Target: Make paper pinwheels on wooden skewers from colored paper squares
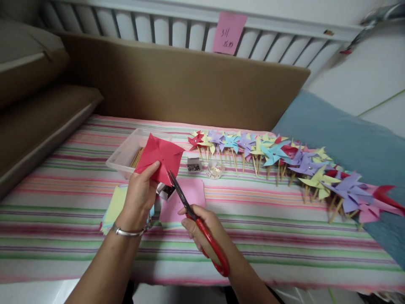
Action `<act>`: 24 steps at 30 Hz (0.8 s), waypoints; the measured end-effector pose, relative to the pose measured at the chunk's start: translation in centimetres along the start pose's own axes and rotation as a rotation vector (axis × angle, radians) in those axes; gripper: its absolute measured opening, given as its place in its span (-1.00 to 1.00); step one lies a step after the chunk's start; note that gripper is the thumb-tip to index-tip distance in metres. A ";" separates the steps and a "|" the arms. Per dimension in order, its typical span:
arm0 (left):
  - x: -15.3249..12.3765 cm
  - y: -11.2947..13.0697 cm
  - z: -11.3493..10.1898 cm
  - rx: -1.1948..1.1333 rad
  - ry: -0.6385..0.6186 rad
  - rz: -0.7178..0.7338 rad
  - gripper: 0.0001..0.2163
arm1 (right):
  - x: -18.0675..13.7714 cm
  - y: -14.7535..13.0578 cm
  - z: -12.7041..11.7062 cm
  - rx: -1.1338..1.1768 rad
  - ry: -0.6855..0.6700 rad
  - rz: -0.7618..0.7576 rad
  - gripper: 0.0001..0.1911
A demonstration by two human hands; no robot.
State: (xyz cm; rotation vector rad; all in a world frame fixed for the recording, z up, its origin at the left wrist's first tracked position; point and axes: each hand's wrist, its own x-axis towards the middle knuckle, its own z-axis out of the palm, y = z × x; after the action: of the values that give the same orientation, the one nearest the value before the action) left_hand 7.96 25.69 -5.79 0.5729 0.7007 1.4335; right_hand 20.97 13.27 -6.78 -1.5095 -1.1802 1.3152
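A square of red paper [163, 152], slit at its corners, is pinched between the thumb and fingers of my left hand [141, 185]. My right hand [202, 223] grips red-handled scissors [183, 198]. Their dark blades meet the lower edge of the red paper. Beneath the paper lies a pink sheet [186, 202] on the striped cloth. A small box [165, 192] with dark contents is partly hidden behind the red paper. Under my left wrist sits a stack of coloured paper squares [115, 207], yellow on top.
Behind the red paper stands a clear plastic bin [118, 158] holding wooden sticks [136, 157]. Near the middle are an open box of small dark pieces [194, 165] and a round clear tub [215, 169]. Many paper pinwheels on sticks [275, 153] spread rightward. A brown board [190, 84] rises at the back.
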 end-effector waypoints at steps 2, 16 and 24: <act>0.0 0.1 0.0 0.003 0.009 0.013 -0.76 | -0.1 0.0 0.2 -0.001 -0.003 -0.019 -0.69; -0.5 0.1 0.3 -0.015 0.006 -0.048 -0.78 | 0.3 0.6 0.3 -0.068 0.042 -0.050 -0.68; -1.1 -0.7 0.8 -0.029 0.020 -0.054 -0.78 | 0.6 0.9 0.4 -0.051 0.066 -0.054 -0.67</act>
State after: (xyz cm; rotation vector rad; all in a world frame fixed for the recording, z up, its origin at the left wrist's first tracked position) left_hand 9.06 24.63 -5.69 0.5137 0.7052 1.3988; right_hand 20.72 13.60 -7.87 -1.5347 -1.2120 1.1992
